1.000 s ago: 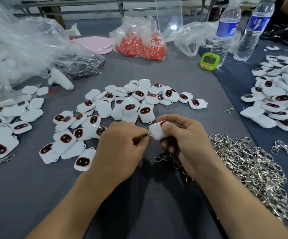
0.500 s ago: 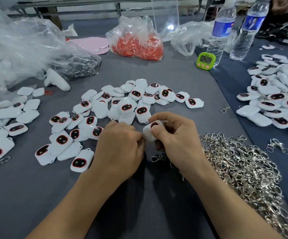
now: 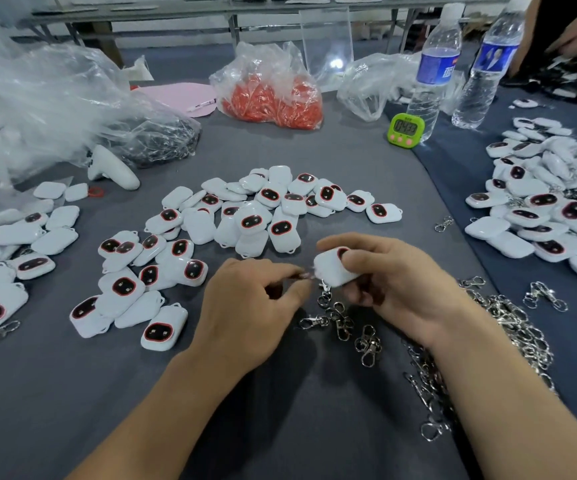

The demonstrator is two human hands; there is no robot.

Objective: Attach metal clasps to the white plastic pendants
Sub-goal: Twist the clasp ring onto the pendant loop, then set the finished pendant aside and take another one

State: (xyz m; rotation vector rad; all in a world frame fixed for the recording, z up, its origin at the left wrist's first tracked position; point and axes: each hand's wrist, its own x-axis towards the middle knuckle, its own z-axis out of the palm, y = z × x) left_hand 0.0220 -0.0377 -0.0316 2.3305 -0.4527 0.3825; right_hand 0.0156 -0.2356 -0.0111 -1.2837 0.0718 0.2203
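Tablecloth point(image 3: 314, 157) dk grey; cloth on rt side point(image 3: 460, 188) navy. Pendants point(image 3: 282, 233) white w/ black oval window, red rim; some lie face down, plain white. Held pendant point(image 3: 332, 271) white, bit of red + black showing at top. Clasp point(image 3: 325, 296) under it + loose clasps point(image 3: 508, 327) shiny silver. Mid bag point(image 3: 269, 95) clear, contents orange-red. Left bag point(image 3: 155, 143) clear, contents blackish. Timer point(image 3: 405, 130) lime green, pink btns, dk digits on grey screen. Bottle point(image 3: 434, 77) + 2nd bottle point(image 3: 488, 74) clear, blue labels, white caps. Sheet point(image 3: 176, 95) pale pink. Handle-shaped gadget point(image 3: 114, 169) white. Tiny ring point(image 3: 96, 192) red.
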